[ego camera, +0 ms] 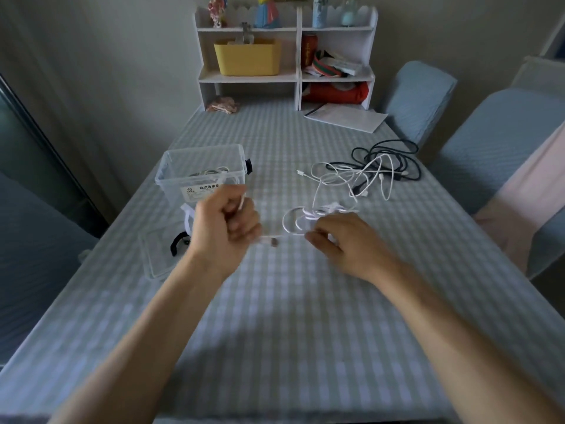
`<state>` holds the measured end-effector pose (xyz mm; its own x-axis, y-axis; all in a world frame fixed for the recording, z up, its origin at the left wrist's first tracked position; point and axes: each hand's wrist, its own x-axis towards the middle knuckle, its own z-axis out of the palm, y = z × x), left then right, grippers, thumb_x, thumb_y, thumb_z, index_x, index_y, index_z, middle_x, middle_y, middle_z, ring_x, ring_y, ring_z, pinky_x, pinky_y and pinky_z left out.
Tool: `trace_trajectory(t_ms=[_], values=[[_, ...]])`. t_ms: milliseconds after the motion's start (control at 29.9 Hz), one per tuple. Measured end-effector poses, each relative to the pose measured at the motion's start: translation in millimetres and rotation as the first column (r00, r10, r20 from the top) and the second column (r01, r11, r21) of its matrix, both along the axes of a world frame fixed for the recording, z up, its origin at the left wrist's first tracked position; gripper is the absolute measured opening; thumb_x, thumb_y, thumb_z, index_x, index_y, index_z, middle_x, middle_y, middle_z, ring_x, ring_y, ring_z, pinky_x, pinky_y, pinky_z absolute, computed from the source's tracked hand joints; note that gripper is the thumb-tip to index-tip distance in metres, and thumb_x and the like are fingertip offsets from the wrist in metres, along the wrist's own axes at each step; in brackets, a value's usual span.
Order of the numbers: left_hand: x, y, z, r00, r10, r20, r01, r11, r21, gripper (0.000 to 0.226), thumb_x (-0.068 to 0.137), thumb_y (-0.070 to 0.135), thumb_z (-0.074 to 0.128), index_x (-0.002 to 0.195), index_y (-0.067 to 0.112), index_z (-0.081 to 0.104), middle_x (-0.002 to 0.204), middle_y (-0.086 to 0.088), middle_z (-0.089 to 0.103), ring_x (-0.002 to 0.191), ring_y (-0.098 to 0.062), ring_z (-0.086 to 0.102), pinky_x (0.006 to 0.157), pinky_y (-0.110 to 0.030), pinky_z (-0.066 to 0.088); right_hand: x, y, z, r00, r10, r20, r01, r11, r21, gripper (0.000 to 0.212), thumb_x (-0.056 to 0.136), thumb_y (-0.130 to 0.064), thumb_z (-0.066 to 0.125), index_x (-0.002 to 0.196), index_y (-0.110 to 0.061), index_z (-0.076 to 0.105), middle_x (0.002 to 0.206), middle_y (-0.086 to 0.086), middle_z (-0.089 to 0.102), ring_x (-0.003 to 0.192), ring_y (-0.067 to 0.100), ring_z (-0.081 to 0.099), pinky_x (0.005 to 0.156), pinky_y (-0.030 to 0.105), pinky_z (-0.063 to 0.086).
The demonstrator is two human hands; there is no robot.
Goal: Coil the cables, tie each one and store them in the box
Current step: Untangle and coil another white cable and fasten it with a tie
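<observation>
My left hand (224, 226) is curled into a fist round one end of a white cable (293, 223), whose plug sticks out below the fingers. My right hand (339, 237) pinches the same cable a little to the right, beside its small loops. The cable runs on into a loose tangle of white cables (345, 175) and a dark cable (391, 157) at the right middle of the table. A clear plastic box (201, 172) with a white coiled cable inside stands just behind my left hand.
The box's clear lid (156, 258) lies flat left of my left arm, with a black tie (177, 243) and a white tie (187, 218) on it. A white shelf unit (287, 78) and papers (345, 117) sit at the table's far end. Blue-covered chairs (495, 139) stand along the right.
</observation>
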<state>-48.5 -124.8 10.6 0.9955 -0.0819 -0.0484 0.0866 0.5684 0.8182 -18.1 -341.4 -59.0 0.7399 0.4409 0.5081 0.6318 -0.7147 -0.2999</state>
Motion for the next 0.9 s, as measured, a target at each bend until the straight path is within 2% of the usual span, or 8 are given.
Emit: trace_trajectory(t_ms=[100,200,234,468,568,668,735,902], values=[[6.6,10.3,-2.1,0.987,-0.02,0.161,-0.077,0.817,0.571,0.023,0.085,0.017,0.067,0.073,0.019,0.047,0.05,0.0,0.04,0.04,-0.013,0.033,0.039,-0.023,0.029,0.1,-0.4,2.4,0.997,-0.038,0.061,0.036,0.999,0.027,0.04,0.095,-0.046,0.046,0.074,-0.015,0.06,0.069,-0.003,0.062,0.069,0.02,0.058,0.077,0.038,0.044],[5.6,1.0,-18.6,0.904,-0.348,0.25,-0.256,0.03,0.966,0.032,0.081,0.044,0.076,0.109,0.032,0.065,0.075,0.008,0.068,0.073,-0.009,0.063,0.068,-0.026,0.05,-3.3,14.1,7.1,0.974,0.035,0.224,-0.041,0.999,0.019,0.025,0.094,-0.032,0.061,0.074,-0.019,0.058,0.068,-0.007,0.06,0.069,0.013,0.053,0.074,0.032,0.038],[1.7,-3.1,-17.3,0.889,-0.379,0.256,-0.295,-0.05,0.954,0.023,0.084,0.047,0.072,0.1,0.03,0.071,0.076,0.008,0.069,0.077,-0.009,0.064,0.071,-0.028,0.049,-4.5,16.4,8.7,0.968,0.049,0.244,-0.051,0.999,0.002,0.023,0.093,-0.031,0.062,0.074,-0.019,0.058,0.071,-0.007,0.062,0.071,0.013,0.055,0.075,0.033,0.039],[-29.3,32.1,5.7,0.93,-0.107,0.352,-0.097,0.852,0.514,0.027,0.063,0.025,0.069,0.042,0.018,0.055,0.091,-0.004,0.069,0.089,-0.016,0.062,0.073,-0.04,0.044,-1.9,-18.3,3.8,0.993,-0.1,0.054,0.102,0.994,-0.032,0.04,0.097,-0.041,0.035,0.081,-0.014,0.06,0.08,0.0,0.065,0.083,0.024,0.059,0.078,0.036,0.037],[-35.2,19.6,8.2,0.893,-0.247,0.376,0.205,0.967,0.151,0.02,0.065,0.011,0.063,0.047,0.016,0.055,0.103,-0.014,0.074,0.112,-0.029,0.064,0.099,-0.04,0.047,-3.5,0.8,6.5,0.998,-0.068,-0.006,0.067,0.997,-0.042,0.042,0.096,-0.042,0.03,0.083,-0.015,0.06,0.081,0.001,0.066,0.083,0.022,0.056,0.076,0.03,0.03],[-38.2,7.1,21.4,0.968,-0.182,0.17,0.187,0.982,-0.01,0.033,0.073,0.011,0.06,0.053,0.016,0.034,0.044,-0.005,0.043,0.04,-0.017,0.042,0.05,-0.029,0.048,-4.8,5.6,5.6,0.997,-0.065,-0.037,0.066,0.998,0.018,0.037,0.096,-0.039,0.034,0.076,-0.016,0.056,0.072,-0.001,0.062,0.077,0.024,0.058,0.072,0.031,0.032],[-31.5,9.6,23.5,0.98,-0.014,0.199,-0.065,0.919,0.388,0.036,0.077,0.01,0.066,0.06,0.017,0.036,0.044,-0.002,0.034,0.037,-0.016,0.028,0.041,-0.022,0.028,-4.0,-5.4,7.8,0.987,-0.133,-0.086,0.142,0.984,0.112,0.033,0.096,-0.036,0.042,0.067,-0.019,0.046,0.061,-0.008,0.05,0.068,0.025,0.053,0.067,0.031,0.031],[-20.9,-5.7,7.7,0.931,-0.282,0.234,-0.234,0.034,0.972,0.056,0.079,0.051,0.075,0.13,0.039,0.053,0.088,0.009,0.072,0.087,-0.01,0.067,0.071,-0.023,0.047,-12.1,5.5,24.9,0.982,-0.135,-0.132,0.146,0.986,0.08,0.044,0.093,-0.046,0.045,0.06,-0.018,0.047,0.055,-0.005,0.045,0.058,0.023,0.05,0.057,0.037,0.039]])
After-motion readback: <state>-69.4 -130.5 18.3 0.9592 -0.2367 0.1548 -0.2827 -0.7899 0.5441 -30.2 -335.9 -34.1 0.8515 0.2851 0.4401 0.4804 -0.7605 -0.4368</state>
